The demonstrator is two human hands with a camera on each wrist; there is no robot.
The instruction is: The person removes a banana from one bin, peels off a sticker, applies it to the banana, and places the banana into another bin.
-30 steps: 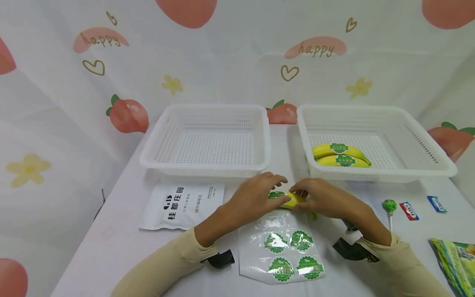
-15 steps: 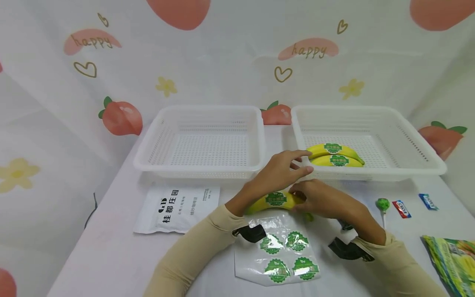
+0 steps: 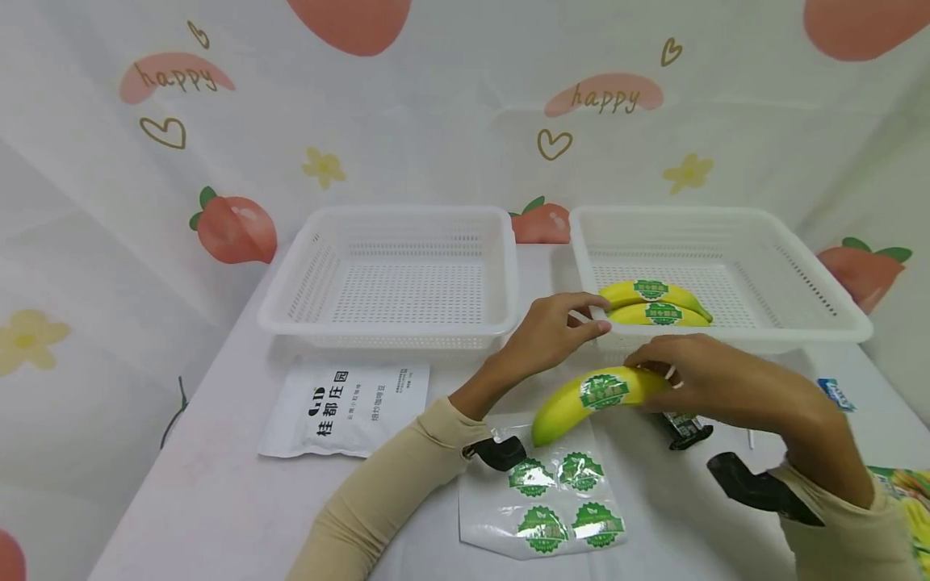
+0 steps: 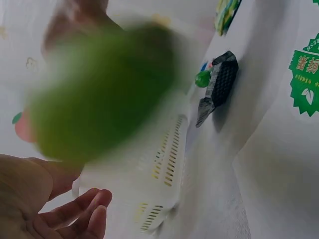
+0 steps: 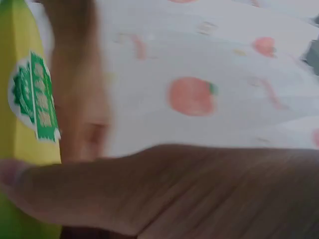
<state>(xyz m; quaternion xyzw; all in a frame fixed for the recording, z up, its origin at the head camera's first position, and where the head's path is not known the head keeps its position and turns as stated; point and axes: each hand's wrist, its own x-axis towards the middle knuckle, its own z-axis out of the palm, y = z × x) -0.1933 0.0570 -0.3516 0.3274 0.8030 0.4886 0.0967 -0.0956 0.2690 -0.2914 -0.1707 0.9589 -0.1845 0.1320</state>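
Observation:
My right hand (image 3: 726, 383) pinches one end of a yellow banana (image 3: 563, 411) bearing a green sticker (image 3: 605, 391), between thumb and fingers. The banana's greener end hangs over a sheet of green round stickers (image 3: 538, 516). In the right wrist view my thumb (image 5: 89, 191) lies across the banana (image 5: 30, 144). My left hand (image 3: 548, 331) is at the near left corner of the right white basket (image 3: 734, 335), fingers loosely bent by its rim; whether it grips the rim is unclear. Two stickered bananas (image 3: 657, 315) lie in that basket. The left wrist view shows the held banana (image 4: 104, 94) blurred up close.
Another white basket (image 3: 385, 329) stands at the back left, behind a white printed pouch (image 3: 345, 407). A black wrapped packet (image 3: 686, 432) lies under my right hand. Farther right are a blue wrapped sweet (image 3: 835, 394) and a green-yellow packet (image 3: 917, 512).
My right hand has lifted the banana off the table and moved it right and nearer the camera. My left hand left the banana and moved to the right basket's corner.

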